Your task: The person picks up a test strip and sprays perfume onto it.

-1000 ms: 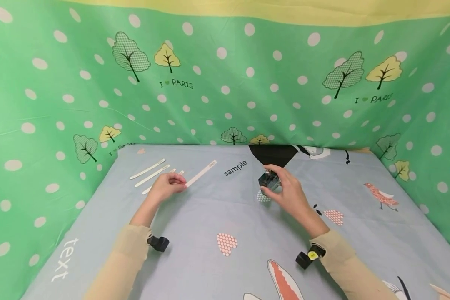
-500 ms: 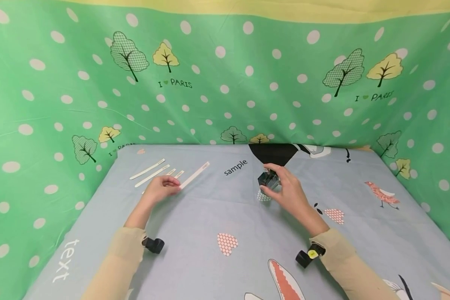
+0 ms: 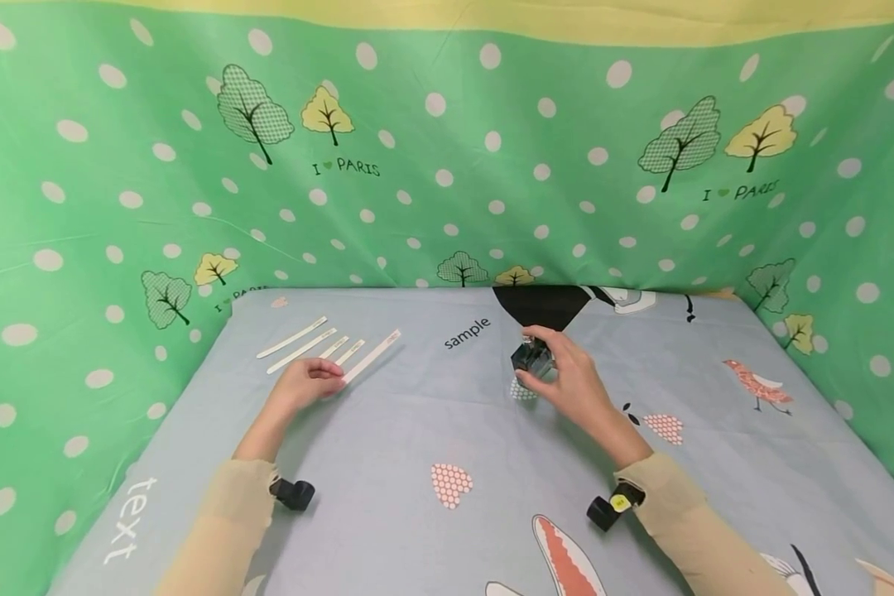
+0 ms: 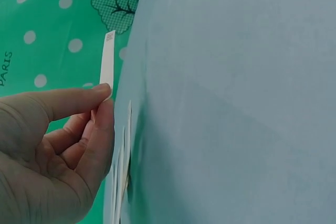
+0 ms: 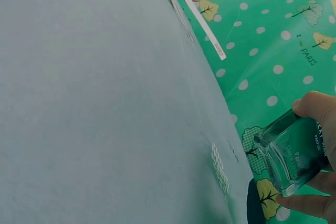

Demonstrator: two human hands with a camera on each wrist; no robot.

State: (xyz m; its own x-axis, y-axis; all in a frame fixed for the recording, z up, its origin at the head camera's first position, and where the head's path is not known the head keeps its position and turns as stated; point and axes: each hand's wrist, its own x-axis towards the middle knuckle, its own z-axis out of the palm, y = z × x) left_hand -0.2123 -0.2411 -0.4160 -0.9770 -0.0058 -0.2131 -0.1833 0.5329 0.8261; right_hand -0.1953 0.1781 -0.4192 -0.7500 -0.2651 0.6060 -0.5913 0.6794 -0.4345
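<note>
My left hand (image 3: 305, 389) pinches one end of a white perfume test strip (image 3: 374, 356) between thumb and fingertips. The strip's far end, with small print on it, points away and to the right; the left wrist view shows it raised above the tablecloth. Several more test strips (image 3: 301, 351) lie side by side on the cloth just beyond this hand, which partly covers them. On the right, my right hand (image 3: 577, 385) grips a dark glass perfume bottle (image 5: 294, 153) by its sides, thumb on one side and fingers on the other. The bottle is tilted, its lettering partly hidden by the fingers.
A blue-grey printed tablecloth (image 3: 387, 463) covers the table, with hearts, a bird and the word "sample" on it. Behind and at both sides hangs a green dotted curtain (image 3: 387, 108). Each wrist wears a black camera (image 3: 295, 494).
My left hand has drawn left and a little nearer with the test strip, uncovering more of the strips on the cloth. The right hand and bottle have hardly moved.
</note>
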